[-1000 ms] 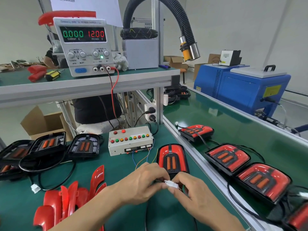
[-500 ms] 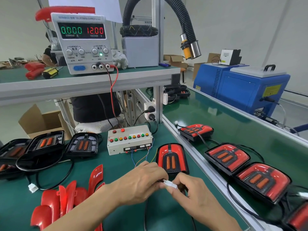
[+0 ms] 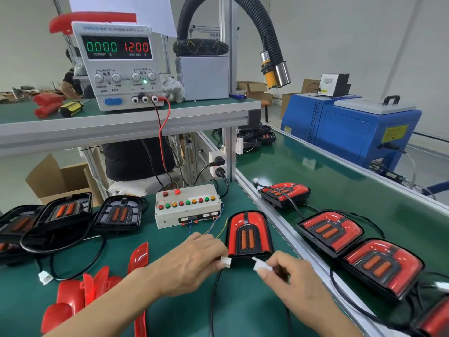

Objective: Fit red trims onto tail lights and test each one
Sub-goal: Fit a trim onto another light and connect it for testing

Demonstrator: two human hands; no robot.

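A tail light with its red trim fitted (image 3: 248, 233) lies flat on the green bench in front of me. My left hand (image 3: 192, 261) pinches a white plug (image 3: 226, 261) just below the light's near edge. My right hand (image 3: 289, 276) pinches a second white plug (image 3: 261, 266) a short gap to the right of it. The two plugs are apart. Loose red trims (image 3: 94, 285) are heaped at the lower left. Untrimmed black tail lights (image 3: 119, 212) sit along the left. The white test box (image 3: 187, 206) with coloured buttons stands behind my hands.
Finished red tail lights (image 3: 330, 229) lie in a row on the green conveyor (image 3: 340, 190) to the right, past an aluminium rail. A power supply (image 3: 116, 64) on the upper shelf reads 0.000 and 12.00. A blue machine (image 3: 352, 127) stands at the far right. Black cables trail across the bench.
The two white plugs, held together between my hands before, are now pulled apart. My right hand has moved right and my left stays near the light.
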